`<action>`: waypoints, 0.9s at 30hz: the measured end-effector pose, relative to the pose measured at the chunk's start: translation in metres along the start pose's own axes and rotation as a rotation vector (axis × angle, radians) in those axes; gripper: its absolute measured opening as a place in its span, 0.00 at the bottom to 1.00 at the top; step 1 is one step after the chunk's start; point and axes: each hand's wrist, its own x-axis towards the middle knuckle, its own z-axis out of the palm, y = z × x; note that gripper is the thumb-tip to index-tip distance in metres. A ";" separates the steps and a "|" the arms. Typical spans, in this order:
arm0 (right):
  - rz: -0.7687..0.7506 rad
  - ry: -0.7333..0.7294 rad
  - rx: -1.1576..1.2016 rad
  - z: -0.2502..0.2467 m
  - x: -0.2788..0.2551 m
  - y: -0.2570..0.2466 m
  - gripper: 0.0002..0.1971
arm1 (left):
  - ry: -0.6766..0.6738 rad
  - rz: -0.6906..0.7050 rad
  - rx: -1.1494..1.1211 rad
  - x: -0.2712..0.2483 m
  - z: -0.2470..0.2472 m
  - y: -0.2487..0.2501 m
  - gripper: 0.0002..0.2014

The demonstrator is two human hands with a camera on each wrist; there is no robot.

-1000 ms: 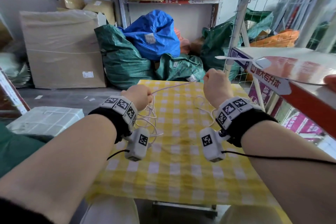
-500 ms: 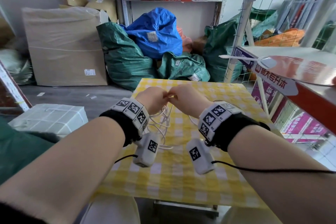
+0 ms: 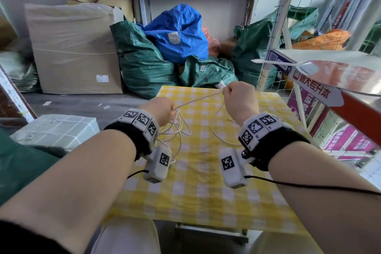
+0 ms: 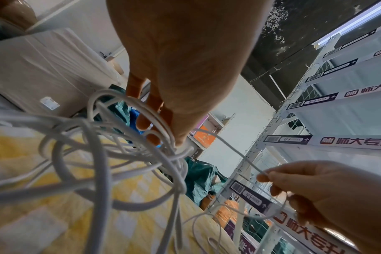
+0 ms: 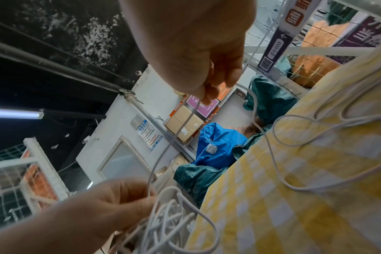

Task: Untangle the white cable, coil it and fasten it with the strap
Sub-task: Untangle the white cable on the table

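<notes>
White cable runs taut between both raised hands above the checked tablecloth. Left hand grips gathered loops as anchor; right hand pinches one strand, apparently measuring the next turn. No strap visible.

the white cable loops run off the left wrist view's blurred lower edge.
</notes>
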 end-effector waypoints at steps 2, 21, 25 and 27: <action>0.024 -0.093 -0.110 0.004 -0.001 0.003 0.13 | 0.023 0.022 -0.053 0.001 0.004 -0.001 0.15; -0.292 -0.214 0.135 0.026 -0.031 -0.019 0.10 | -0.067 0.136 -0.405 -0.001 0.010 0.030 0.11; -0.247 -0.171 0.296 0.021 -0.027 -0.016 0.09 | -0.044 0.098 -0.489 -0.001 0.010 0.038 0.08; -0.215 -0.161 0.371 0.018 -0.025 -0.014 0.10 | -0.049 0.094 -0.497 -0.001 0.010 0.039 0.08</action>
